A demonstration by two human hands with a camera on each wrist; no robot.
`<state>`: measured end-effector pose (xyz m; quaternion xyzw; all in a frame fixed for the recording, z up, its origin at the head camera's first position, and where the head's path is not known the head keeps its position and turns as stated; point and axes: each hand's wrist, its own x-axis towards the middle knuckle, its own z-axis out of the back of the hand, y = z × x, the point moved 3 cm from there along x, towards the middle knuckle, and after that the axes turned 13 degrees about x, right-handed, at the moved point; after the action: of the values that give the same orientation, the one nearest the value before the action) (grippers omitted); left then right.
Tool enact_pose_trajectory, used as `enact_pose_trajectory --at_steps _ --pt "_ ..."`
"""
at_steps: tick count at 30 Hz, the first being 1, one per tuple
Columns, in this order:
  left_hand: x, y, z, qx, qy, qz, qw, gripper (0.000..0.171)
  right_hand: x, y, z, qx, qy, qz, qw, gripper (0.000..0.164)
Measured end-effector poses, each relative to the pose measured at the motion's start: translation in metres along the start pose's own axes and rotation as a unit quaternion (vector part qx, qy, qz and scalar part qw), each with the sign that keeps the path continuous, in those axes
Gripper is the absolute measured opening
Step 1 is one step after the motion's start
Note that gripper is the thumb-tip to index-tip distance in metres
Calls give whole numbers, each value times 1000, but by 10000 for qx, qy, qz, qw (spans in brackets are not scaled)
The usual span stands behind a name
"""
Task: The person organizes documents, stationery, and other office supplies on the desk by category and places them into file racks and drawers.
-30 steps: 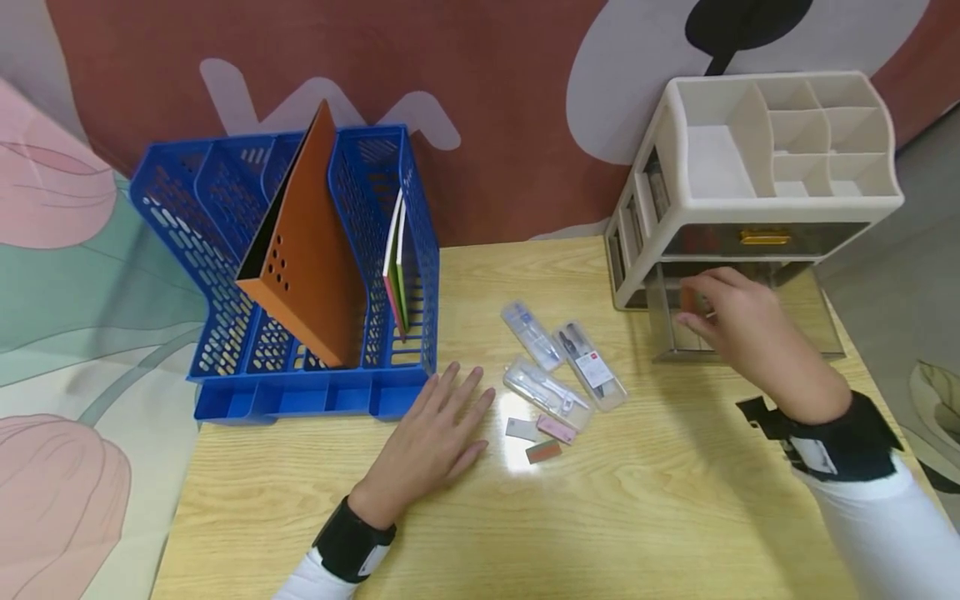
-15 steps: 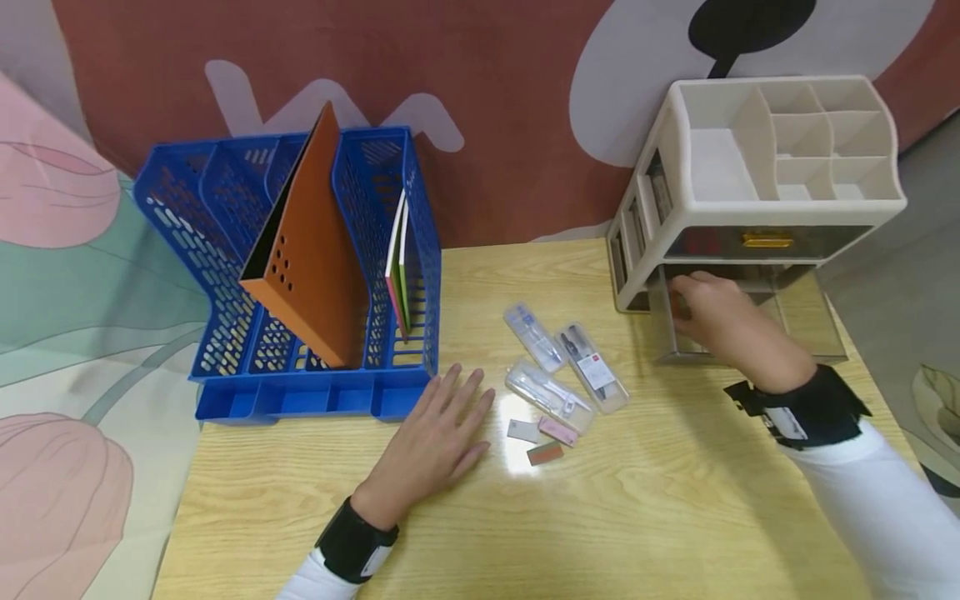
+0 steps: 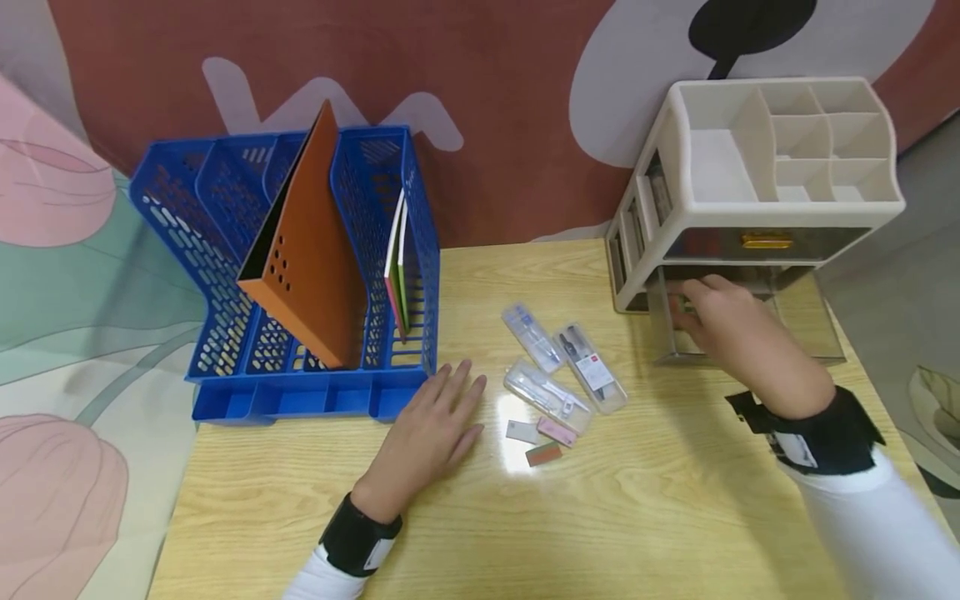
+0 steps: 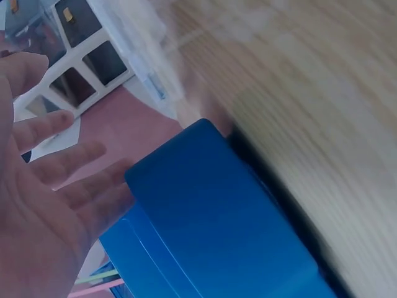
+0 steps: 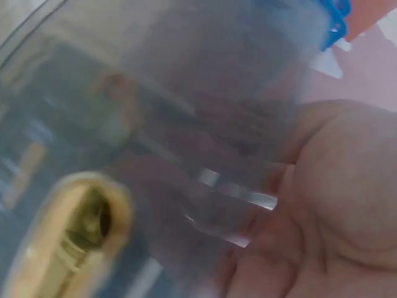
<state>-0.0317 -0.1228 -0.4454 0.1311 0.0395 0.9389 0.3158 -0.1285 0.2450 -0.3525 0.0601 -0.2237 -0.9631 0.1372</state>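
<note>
My right hand [image 3: 723,325] reaches down into the pulled-out clear drawer [image 3: 806,321] of a white desktop organizer [image 3: 795,204], thumb and fingers apart. Through the drawer's plastic in the right wrist view, a small orange-and-green piece [image 5: 118,105] shows blurred beyond the fingers. Part of the fingers is hidden behind the drawer's smoky wall, near its gold handle [image 5: 74,242]. My left hand [image 3: 423,437] rests with fingers extended on the wooden table, fingertips right at the front corner of the blue file rack [image 3: 315,392].
Between the hands lie three clear plastic cases: one [image 3: 532,337] bluish, one [image 3: 591,367] with a white label, one [image 3: 547,394] nearest. In front are small grey [image 3: 522,431], pink [image 3: 557,431] and orange-green [image 3: 543,453] blocks. An orange folder [image 3: 315,258] and thin booklets [image 3: 397,267] stand in the rack.
My right hand has gone lower and further left into the drawer, then drawn back slightly. The orange piece at its fingertips no longer shows there. My left hand has slid slightly left.
</note>
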Motion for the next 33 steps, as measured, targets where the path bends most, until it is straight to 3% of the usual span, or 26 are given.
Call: enact_pose_trajectory --at_steps 6,10,13,19,21,33 --pt "2 1 0 -90 -121 94 9998 60 -22 24 6 -234 -923 678 9931 17" --pt "6 0 2 -132 -214 121 9996 59 -32 44 4 -479 -1580 1468 9753 11" --pt "9 -1 4 -168 -248 156 9994 59 -36 57 -2 -395 -1783 1989 9628 15" --pt "14 -3 6 -172 -198 196 9995 60 -38 73 -23 -78 -1820 2672 9463 51" --pt "16 -4 5 -162 -195 215 9994 60 -39 76 -33 68 -1742 2921 9404 54" --pt "21 -5 6 -184 -456 296 9984 58 -45 85 -98 945 -969 4270 8941 35"
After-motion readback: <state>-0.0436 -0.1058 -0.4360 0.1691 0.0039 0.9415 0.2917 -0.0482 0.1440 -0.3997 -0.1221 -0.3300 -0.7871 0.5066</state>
